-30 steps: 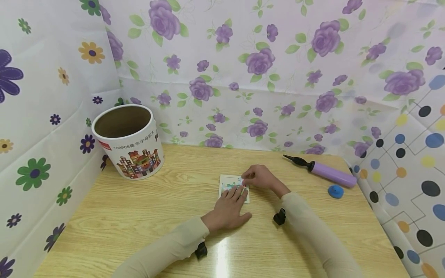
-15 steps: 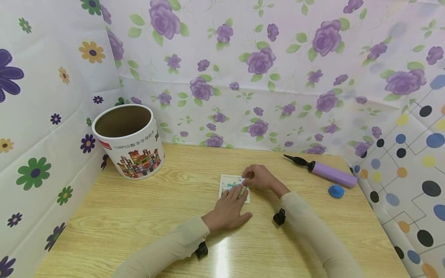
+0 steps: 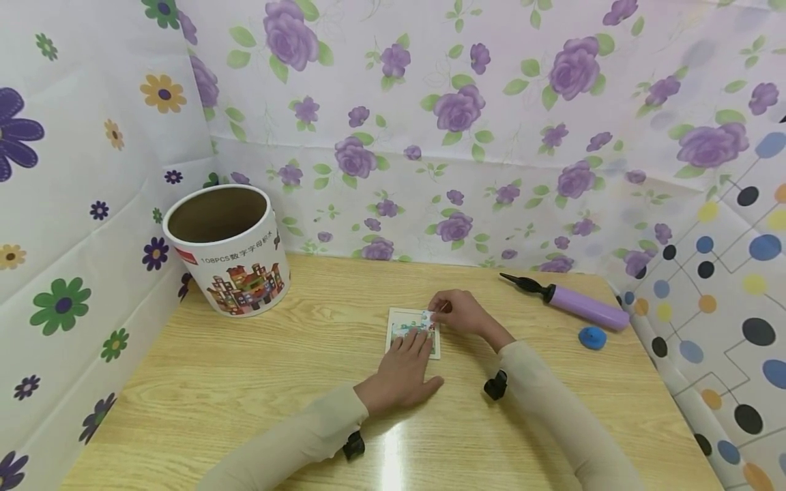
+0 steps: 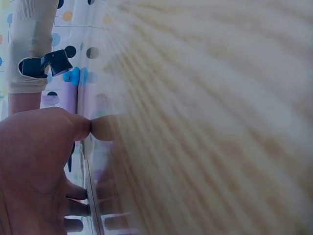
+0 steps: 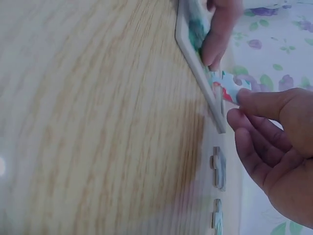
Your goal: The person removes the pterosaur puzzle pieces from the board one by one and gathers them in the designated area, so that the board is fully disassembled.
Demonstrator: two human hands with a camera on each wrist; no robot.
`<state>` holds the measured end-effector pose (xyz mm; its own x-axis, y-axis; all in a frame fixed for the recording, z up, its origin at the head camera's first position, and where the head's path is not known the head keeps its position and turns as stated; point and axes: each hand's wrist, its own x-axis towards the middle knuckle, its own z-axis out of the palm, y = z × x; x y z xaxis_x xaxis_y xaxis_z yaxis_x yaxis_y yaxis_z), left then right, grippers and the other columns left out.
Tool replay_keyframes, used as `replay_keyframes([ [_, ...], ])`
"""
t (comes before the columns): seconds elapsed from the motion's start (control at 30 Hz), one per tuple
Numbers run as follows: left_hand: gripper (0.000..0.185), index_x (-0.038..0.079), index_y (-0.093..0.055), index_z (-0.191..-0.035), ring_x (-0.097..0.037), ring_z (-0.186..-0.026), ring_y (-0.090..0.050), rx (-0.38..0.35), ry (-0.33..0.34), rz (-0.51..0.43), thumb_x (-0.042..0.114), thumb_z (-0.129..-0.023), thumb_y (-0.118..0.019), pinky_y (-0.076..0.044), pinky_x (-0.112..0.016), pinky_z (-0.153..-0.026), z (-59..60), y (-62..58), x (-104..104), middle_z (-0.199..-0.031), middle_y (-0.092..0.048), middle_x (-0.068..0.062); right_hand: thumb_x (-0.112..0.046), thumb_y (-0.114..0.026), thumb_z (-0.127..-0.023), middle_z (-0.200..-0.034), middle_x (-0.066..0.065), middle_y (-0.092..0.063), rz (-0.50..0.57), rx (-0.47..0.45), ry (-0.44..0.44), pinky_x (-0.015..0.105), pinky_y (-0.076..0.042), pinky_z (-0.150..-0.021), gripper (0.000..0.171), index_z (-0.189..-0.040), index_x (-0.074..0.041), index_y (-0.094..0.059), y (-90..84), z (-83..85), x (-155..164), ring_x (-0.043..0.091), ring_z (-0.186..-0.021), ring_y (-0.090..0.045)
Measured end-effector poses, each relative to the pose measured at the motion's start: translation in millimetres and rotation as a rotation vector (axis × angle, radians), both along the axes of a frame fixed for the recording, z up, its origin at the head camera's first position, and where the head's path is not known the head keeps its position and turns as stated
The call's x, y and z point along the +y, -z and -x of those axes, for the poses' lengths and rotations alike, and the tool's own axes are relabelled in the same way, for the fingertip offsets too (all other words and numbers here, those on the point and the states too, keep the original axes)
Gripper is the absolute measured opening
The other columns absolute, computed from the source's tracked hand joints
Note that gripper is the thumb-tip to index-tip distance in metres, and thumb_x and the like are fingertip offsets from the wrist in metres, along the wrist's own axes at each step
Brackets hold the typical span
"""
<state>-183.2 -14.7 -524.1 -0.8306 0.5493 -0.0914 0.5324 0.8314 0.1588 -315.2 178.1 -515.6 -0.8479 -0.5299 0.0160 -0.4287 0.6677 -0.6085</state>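
Puzzle board: small, white-framed, lying flat at surface centre. Puzzle piece: red-and-teal print, lifted at the board's corner.

A light wooden table stands boxed in by flower-printed sheets, with a dotted sheet along its right edge

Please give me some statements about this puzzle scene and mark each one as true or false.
1. The left hand rests flat on the puzzle board. True.
2. The right hand holds nothing. False: it pinches a puzzle piece at the board's edge.
3. The round paper tub lies on its side. False: it stands upright, open at the top.
4. The purple hand pump lies on the table, on the right-hand side. True.
5. Loose puzzle pieces lie on the table near the board. True.
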Motion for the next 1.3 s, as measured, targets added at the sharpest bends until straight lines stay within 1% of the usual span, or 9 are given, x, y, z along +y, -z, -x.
replay_keyframes([
  [0.13,0.081,0.000,-0.027,-0.160,-0.033,-0.155,-0.022,-0.007,0.002,-0.024,0.057,-0.105,-0.043,-0.025,-0.050,-0.123,-0.6,0.4,-1,-0.168,-0.024,-0.017,-0.013,-0.074,-0.095,-0.098,-0.001,-0.072,0.052,0.011,0.020,0.038,-0.058,-0.085,0.007,-0.102,-0.014,-0.074,-5.9,-3.6,3,0.015,-0.091,-0.069],
  [0.27,0.080,0.001,-0.027,-0.161,-0.032,-0.155,-0.022,-0.018,0.010,-0.029,0.057,-0.105,-0.042,-0.024,-0.050,-0.123,-0.7,1.0,-2,-0.168,-0.023,-0.017,-0.014,-0.074,-0.096,-0.099,0.001,-0.073,0.089,0.019,0.029,0.039,-0.059,-0.086,0.008,-0.103,-0.014,-0.075,-13.1,-6.4,11,0.017,-0.092,-0.070],
  [0.4,0.080,0.002,-0.025,-0.162,-0.032,-0.156,-0.021,-0.015,0.024,-0.014,0.057,-0.106,-0.040,-0.024,-0.049,-0.123,-0.9,0.9,-4,-0.169,-0.021,-0.016,-0.016,-0.073,-0.097,-0.102,0.002,-0.074,0.101,0.011,0.044,0.039,-0.060,-0.082,0.010,-0.106,-0.014,-0.077,-17.6,-8.2,24,0.018,-0.091,-0.072],
  [0.57,0.080,0.003,-0.020,-0.163,-0.031,-0.157,-0.018,-0.029,0.046,-0.006,0.057,-0.107,-0.038,-0.023,-0.048,-0.124,-1.6,1.6,-6,-0.170,-0.016,-0.016,-0.018,-0.072,-0.097,-0.105,0.003,-0.075,0.098,0.015,0.078,0.040,-0.060,-0.084,0.013,-0.109,-0.015,-0.078,-20.1,-10.4,44,0.019,-0.094,-0.072],
  [0.63,0.079,0.003,-0.019,-0.163,-0.030,-0.157,-0.016,-0.039,0.052,-0.005,0.056,-0.107,-0.037,-0.022,-0.048,-0.124,-2.0,1.1,-8,-0.171,-0.014,-0.015,-0.019,-0.072,-0.097,-0.106,0.002,-0.075,0.095,0.023,0.090,0.041,-0.059,-0.085,0.014,-0.109,-0.016,-0.078,-20.5,-11.2,52,0.019,-0.094,-0.071],
  [0.73,0.079,0.004,-0.018,-0.163,-0.029,-0.157,-0.015,-0.042,0.059,-0.002,0.056,-0.107,-0.037,-0.022,-0.047,-0.125,-3.0,0.7,-9,-0.171,-0.012,-0.014,-0.021,-0.072,-0.098,-0.107,0.003,-0.075,0.085,0.026,0.108,0.041,-0.059,-0.084,0.015,-0.111,-0.016,-0.079,-21.0,-13.1,64,0.018,-0.094,-0.071],
  [1.03,0.077,0.001,-0.020,-0.163,-0.030,-0.157,-0.016,-0.040,0.069,-0.029,0.052,-0.108,-0.039,-0.021,-0.047,-0.125,-3.9,0.3,-11,-0.170,-0.013,-0.016,-0.020,-0.071,-0.098,-0.111,0.007,-0.075,0.089,0.002,0.125,0.041,-0.059,-0.081,0.020,-0.115,-0.013,-0.079,-21.0,-17.8,95,0.021,-0.094,-0.071],
  [1.17,0.078,0.000,-0.020,-0.162,-0.031,-0.157,-0.016,-0.040,0.068,-0.041,0.052,-0.108,-0.040,-0.021,-0.047,-0.125,-5.1,0.1,-10,-0.170,-0.013,-0.018,-0.020,-0.072,-0.098,-0.111,0.008,-0.076,0.091,0.010,0.140,0.040,-0.059,-0.080,0.021,-0.115,-0.012,-0.079,-16.4,-18.0,111,0.022,-0.094,-0.072],
  [1.3,0.078,0.000,-0.021,-0.162,-0.031,-0.157,-0.017,-0.022,0.074,-0.034,0.053,-0.107,-0.039,-0.022,-0.047,-0.125,-5.3,1.0,-10,-0.170,-0.014,-0.018,-0.020,-0.071,-0.098,-0.111,0.009,-0.076,0.078,0.011,0.153,0.042,-0.059,-0.082,0.022,-0.116,-0.010,-0.078,-11.5,-18.2,124,0.023,-0.095,-0.072],
])
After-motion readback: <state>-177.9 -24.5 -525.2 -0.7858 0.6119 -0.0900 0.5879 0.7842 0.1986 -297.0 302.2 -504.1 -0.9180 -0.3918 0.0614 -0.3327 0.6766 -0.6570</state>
